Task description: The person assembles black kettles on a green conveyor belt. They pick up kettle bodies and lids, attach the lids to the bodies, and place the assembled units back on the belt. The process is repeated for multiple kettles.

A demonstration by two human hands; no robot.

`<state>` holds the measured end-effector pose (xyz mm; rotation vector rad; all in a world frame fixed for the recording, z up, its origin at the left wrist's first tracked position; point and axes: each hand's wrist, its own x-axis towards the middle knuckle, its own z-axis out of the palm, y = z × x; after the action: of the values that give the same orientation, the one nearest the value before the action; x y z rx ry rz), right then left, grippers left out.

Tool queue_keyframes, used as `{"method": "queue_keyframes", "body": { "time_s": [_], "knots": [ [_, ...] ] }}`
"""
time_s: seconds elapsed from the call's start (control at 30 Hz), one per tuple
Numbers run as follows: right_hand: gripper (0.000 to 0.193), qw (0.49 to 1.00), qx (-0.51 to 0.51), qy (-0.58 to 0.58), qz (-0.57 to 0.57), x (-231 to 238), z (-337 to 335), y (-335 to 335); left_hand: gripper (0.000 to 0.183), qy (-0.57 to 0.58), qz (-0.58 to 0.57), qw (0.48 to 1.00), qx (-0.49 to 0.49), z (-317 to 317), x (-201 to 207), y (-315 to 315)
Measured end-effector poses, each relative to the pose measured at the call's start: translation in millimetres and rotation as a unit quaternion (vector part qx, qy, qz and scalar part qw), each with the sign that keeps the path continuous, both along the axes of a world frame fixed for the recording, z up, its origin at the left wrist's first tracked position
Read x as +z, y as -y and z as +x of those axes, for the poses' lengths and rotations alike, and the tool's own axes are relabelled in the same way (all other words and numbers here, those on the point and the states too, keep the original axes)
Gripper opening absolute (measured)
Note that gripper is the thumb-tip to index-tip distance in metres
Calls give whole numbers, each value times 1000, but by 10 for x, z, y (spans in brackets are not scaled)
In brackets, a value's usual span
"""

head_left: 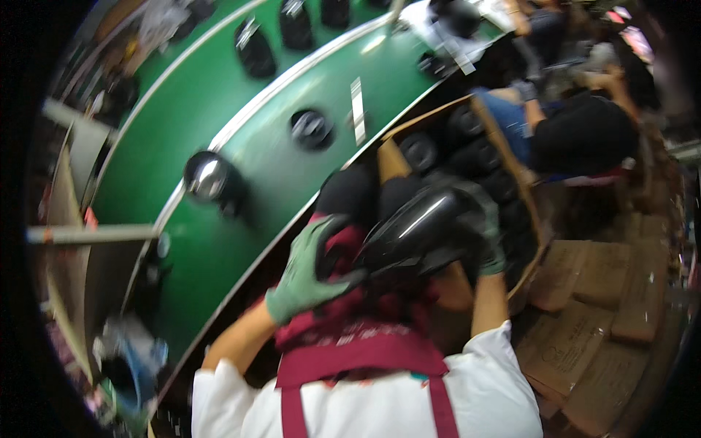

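A glossy black rounded shell (420,226) is held slantwise in front of my apron. My right hand (491,237), in a pale green glove, grips its right end; motion blur softens the fingers. At the shell's left end is my left hand (310,266), gloved the same way. Its fingers and thumb stand apart in a wide curve, with the thumb tip close to the shell's lower edge. Whether that thumb touches the shell, I cannot tell.
A green conveyor belt (182,277) runs diagonally at left, bearing a shiny black rounded piece (212,177) and a black round part (312,130). An open carton (537,197) of black parts stands at right, above flat brown cartons (577,343). A co-worker (584,135) is beyond.
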<state>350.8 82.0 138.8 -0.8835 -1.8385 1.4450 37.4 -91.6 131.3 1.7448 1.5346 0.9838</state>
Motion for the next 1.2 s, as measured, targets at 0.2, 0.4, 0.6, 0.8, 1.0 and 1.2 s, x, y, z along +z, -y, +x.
{"method": "queue_keyframes", "body": {
  "time_s": [0.2, 0.4, 0.6, 0.8, 1.0, 1.2],
  "knots": [
    [51, 980, 136, 86, 118, -688, -997, 139, 100, -77, 65, 994, -36, 234, -515, -481],
    [36, 989, 29, -118, -88, -1383, -471, 272, 87, -125, 121, 982, -67, 256, -771, -430],
    [36, 970, -193, -134, -60, -1948, -757, 686, 76, -72, 199, 977, 37, 549, -1113, -364],
    [43, 964, -147, -165, -147, -1239, -955, 640, 65, -87, 178, 978, 62, 582, -1047, -145],
    [45, 913, -67, -198, -352, -1181, -710, 417, 41, 173, 68, 982, 26, 296, -657, -279],
    [66, 949, -2, -111, -296, -824, -909, 572, 44, 229, -122, 964, -60, -9, -988, -697]
  ]
}}
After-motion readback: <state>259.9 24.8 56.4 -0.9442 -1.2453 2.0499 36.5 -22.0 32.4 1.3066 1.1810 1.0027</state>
